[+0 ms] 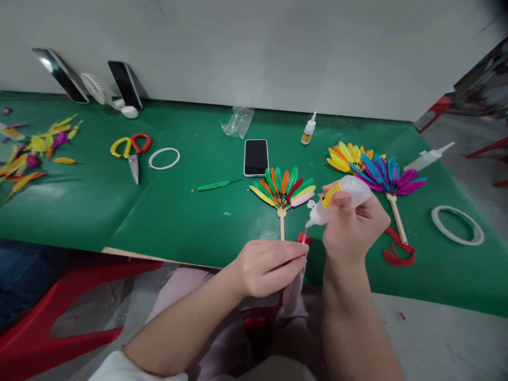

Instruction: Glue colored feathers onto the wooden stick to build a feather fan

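My right hand [355, 225] is wrapped round a white glue bottle [353, 190] with a yellow label, tilted so its nozzle points down and left. The nozzle tip is at the quill of a pale pink feather [294, 291], which my left hand [270, 267] pinches; its vane hangs below the fingers. Just beyond my left hand lies a small feather fan [285, 185] of green, orange, yellow, red and pink feathers on a wooden handle [282, 225]. My left hand hides the handle's lower end. Something red [304, 239] shows behind the quill.
Two finished-looking fans, one yellow [347, 157] and one blue-and-purple [391, 177], lie right. A phone [256, 157], small glue bottle [308, 129], green feather [214, 186], scissors [133, 153], tape rings [164, 158] and loose feathers [39, 145] lie on the green table [190, 137].
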